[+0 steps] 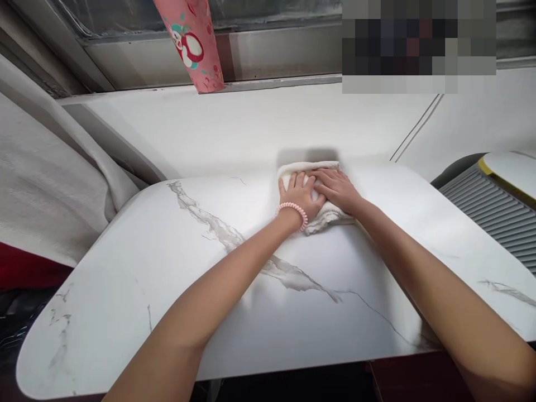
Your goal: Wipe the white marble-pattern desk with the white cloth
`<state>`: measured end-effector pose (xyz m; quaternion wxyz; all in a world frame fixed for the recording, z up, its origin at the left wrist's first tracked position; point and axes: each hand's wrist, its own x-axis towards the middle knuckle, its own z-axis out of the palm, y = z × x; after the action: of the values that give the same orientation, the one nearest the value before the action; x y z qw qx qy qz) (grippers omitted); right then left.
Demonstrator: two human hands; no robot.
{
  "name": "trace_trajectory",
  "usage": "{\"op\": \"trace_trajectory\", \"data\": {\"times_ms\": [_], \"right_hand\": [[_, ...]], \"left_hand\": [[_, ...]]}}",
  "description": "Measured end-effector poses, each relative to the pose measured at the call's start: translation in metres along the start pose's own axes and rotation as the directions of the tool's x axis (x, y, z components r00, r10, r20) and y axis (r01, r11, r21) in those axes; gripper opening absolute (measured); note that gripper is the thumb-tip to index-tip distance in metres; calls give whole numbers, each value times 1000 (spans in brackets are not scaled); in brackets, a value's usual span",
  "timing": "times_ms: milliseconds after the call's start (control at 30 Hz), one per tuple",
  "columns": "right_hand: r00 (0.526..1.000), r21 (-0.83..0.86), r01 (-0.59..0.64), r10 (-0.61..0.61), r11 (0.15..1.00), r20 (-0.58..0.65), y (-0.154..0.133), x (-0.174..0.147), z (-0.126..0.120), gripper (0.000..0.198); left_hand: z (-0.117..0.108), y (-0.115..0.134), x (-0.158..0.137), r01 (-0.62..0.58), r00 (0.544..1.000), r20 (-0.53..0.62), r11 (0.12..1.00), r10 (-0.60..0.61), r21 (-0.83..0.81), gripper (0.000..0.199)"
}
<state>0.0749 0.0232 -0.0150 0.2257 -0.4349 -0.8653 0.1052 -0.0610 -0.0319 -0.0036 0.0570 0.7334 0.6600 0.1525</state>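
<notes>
The white cloth lay folded on the far part of the marbled white table, a little right of the middle, close to where the tabletop met the white wall. Both hands were on it. The left hand lay flat over the left part of the cloth, palm down, its fingers fanned apart and pointing to the far side. The right hand pressed down just beside it, its fingers slanting to the far left and set closer together; neither hand pinched the cloth between thumb and fingers, as far as could be seen. A pink coiled band (like a spiral hair tie) circled the left wrist.

A grey-brown vein ran across the tabletop from far left toward near right, passing under the left forearm. On the far side, left of the hands, a pink patterned container stood at the window ledge. A pale curtain hung at the left, with red material below it. At the right was a ridged grey surface with a yellow strip along its far edge.
</notes>
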Motion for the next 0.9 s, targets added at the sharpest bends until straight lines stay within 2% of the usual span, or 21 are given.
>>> {"op": "trace_trajectory", "data": {"times_ms": [233, 467, 700, 900], "right_hand": [[998, -22, -58, 57, 998, -22, 15, 28, 5, 41], [995, 29, -89, 90, 996, -48, 24, 42, 7, 41], [992, -44, -123, 121, 991, -33, 20, 36, 6, 49], [991, -85, -131, 129, 988, -27, 17, 13, 0, 50]], "left_hand": [[2, -9, 35, -3, 999, 38, 1000, 2, 28, 59], [3, -12, 54, -2, 999, 34, 999, 1, 45, 57], [4, -5, 49, 21, 999, 40, 994, -25, 105, 55], [5, 8, 31, 5, 998, 59, 995, -11, 96, 59]]}}
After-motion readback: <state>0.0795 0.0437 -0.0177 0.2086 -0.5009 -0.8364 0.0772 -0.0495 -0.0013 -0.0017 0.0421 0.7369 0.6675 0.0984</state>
